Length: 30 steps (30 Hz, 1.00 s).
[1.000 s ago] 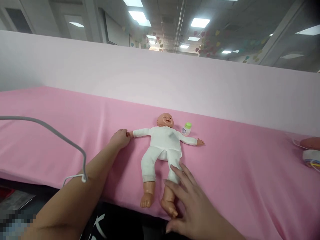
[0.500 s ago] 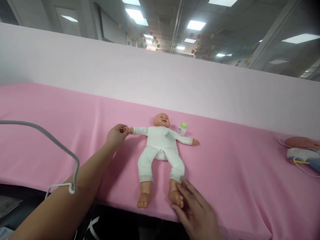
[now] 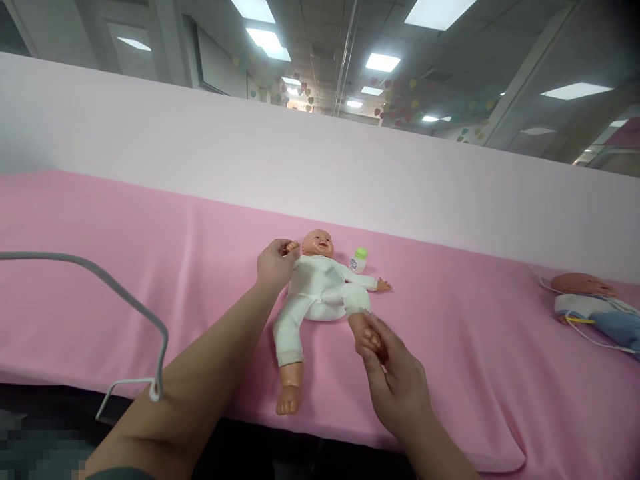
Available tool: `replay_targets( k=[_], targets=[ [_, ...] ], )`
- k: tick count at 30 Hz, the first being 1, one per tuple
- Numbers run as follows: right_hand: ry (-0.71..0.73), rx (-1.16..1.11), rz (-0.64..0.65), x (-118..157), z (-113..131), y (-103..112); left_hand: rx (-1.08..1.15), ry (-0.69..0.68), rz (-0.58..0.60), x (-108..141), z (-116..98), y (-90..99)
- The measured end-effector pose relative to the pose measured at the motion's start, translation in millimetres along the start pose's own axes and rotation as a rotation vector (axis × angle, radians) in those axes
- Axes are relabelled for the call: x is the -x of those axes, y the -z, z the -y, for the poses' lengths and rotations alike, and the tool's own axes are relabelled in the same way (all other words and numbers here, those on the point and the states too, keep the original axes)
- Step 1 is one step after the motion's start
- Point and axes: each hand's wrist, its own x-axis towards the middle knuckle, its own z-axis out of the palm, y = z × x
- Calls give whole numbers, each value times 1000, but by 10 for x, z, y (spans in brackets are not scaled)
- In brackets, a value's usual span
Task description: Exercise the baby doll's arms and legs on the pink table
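A baby doll (image 3: 320,287) in a white suit lies on its back on the pink-covered table (image 3: 150,267). My left hand (image 3: 274,264) grips the doll's hand and has it bent up beside the doll's head. My right hand (image 3: 395,380) holds one of the doll's feet, with that leg bent and lifted toward the belly. The other leg lies straight, its bare foot (image 3: 289,400) near the table's front edge. The doll's far arm stays stretched out to the right.
A small white bottle with a green cap (image 3: 358,259) stands just right of the doll's head. A second doll with blue cloth and wires (image 3: 595,307) lies at the far right. A grey cable (image 3: 125,300) loops over my left forearm. A pale pink wall (image 3: 320,167) backs the table.
My left hand has carried the doll's arm inward from outstretched to beside its head. My right hand has taken the foot and pushed it up, bending the knee.
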Motion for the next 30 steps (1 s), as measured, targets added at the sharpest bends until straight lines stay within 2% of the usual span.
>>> replay_targets(
  k=[2,5,10,13,16,19,23,27,30],
  targets=[
    [-103,-103,17,-192,22,-52,-121,-64,52,21,-13,-136],
    [-138,-236,58,-507,27,-151,-376,-178,170,69,-21,-260],
    [-141,-283,187,-938,-85,-360,-733,-361,331,127,15,-277],
    [-142,-316,230,-1094,-151,-474,-770,-413,377,114,62,-252],
    [-255,-433,217,-1175,-170,-551,-702,-483,387,87,127,-241],
    [-365,-548,179,-1184,-148,-556,-570,-456,340,67,207,-217],
    [-385,-529,162,-1054,-72,-404,-332,-255,240,18,333,-139],
    [-300,-506,172,-656,17,-150,-28,-77,31,-128,503,-75],
    [-358,-570,202,-222,38,3,227,29,-139,-296,675,-40]
  ],
)
